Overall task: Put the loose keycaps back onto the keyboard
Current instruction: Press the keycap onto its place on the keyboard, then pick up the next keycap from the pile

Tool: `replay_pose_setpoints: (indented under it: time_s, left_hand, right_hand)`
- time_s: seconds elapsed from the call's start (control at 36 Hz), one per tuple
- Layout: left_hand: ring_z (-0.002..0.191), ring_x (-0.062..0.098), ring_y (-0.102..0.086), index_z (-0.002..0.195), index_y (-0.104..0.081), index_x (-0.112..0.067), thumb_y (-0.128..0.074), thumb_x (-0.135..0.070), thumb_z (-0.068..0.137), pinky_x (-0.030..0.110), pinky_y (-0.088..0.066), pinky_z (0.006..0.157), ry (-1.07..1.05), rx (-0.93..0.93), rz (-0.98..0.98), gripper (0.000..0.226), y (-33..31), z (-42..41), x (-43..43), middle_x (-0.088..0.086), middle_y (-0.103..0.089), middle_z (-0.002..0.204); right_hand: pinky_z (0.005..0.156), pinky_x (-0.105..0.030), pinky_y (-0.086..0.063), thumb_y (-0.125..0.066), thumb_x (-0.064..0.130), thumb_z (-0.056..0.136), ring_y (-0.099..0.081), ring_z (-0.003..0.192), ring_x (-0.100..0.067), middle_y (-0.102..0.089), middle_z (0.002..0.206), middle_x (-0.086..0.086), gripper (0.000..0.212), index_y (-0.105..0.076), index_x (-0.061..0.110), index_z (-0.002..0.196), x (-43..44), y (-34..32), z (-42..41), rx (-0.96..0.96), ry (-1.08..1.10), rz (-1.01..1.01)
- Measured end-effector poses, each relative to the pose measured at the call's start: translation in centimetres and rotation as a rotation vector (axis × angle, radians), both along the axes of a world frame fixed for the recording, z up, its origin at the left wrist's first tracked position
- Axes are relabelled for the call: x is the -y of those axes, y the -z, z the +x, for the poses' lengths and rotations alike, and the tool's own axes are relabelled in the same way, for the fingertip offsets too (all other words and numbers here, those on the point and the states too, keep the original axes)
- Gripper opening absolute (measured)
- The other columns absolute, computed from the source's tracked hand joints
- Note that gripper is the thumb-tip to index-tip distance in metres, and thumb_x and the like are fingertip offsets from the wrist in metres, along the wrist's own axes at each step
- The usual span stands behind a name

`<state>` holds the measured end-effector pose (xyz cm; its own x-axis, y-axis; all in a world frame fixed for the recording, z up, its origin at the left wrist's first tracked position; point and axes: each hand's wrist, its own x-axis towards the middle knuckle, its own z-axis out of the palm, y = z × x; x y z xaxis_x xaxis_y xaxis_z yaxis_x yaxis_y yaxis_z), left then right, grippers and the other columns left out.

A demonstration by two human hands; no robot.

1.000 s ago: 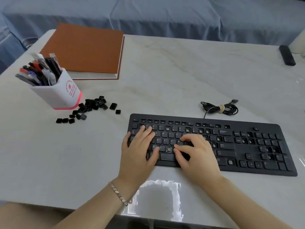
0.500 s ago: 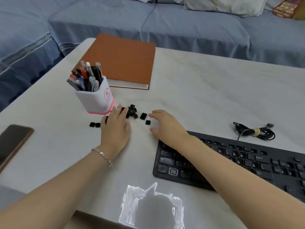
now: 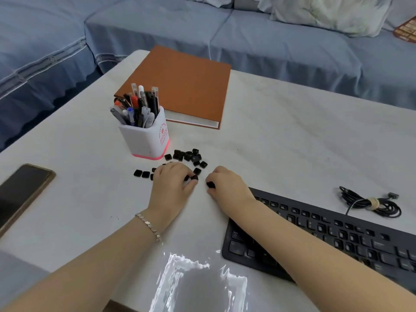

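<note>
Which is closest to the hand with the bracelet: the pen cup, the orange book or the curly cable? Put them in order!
1. Pen cup, just behind the left hand.
2. Orange book, behind the cup.
3. Cable, far right, beyond the keyboard.

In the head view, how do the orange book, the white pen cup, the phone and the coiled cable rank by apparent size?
1. orange book
2 and 3, not ranked: white pen cup and phone look alike; the phone is nearer and cut off by the picture edge.
4. coiled cable
</note>
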<state>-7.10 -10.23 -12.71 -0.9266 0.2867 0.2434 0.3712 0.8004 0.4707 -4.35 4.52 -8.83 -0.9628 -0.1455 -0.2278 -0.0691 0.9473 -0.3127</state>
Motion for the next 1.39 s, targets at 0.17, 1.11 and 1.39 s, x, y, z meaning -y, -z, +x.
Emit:
replay_pose_setpoints:
  time_s: [0.17,1.11,1.39]
  left_hand:
    - [0.081,0.013,-0.057,0.065,-0.061,-0.018,-0.066,-0.027,0.074,0.02,-0.024,0.08,0.07,-0.061,0.028,0.014,0.3,1.4,1.0,-0.011,-0.059,0.068]
    - [0.062,0.012,-0.056,0.086,-0.064,-0.012,-0.043,0.007,0.089,0.02,-0.044,0.056,-0.378,0.567,0.838,0.028,-1.7,6.9,3.2,0.003,-0.06,0.069]
    - [0.049,0.015,-0.027,0.048,-0.052,-0.01,-0.028,0.009,0.078,0.025,-0.023,0.048,-0.359,0.815,0.919,0.043,-4.4,8.1,1.2,0.002,-0.038,0.052]
  right_hand:
    - [0.077,-0.03,-0.041,-0.043,0.01,0.094,-0.052,0.102,-0.029,-0.047,0.122,-0.009,0.027,-0.059,0.005,0.115,0.5,0.2,1.8,0.009,-0.005,0.053]
    - [0.063,-0.027,-0.045,-0.048,0.022,0.094,-0.062,0.071,-0.021,-0.06,0.078,-0.008,0.022,-0.061,0.005,0.089,1.8,-0.3,1.9,0.113,0.252,-0.373]
    - [0.05,-0.025,-0.055,-0.048,-0.005,0.09,-0.053,0.06,-0.017,-0.06,0.069,-0.012,0.013,-0.057,-0.006,0.08,-1.0,-3.6,7.2,0.539,1.027,-1.831]
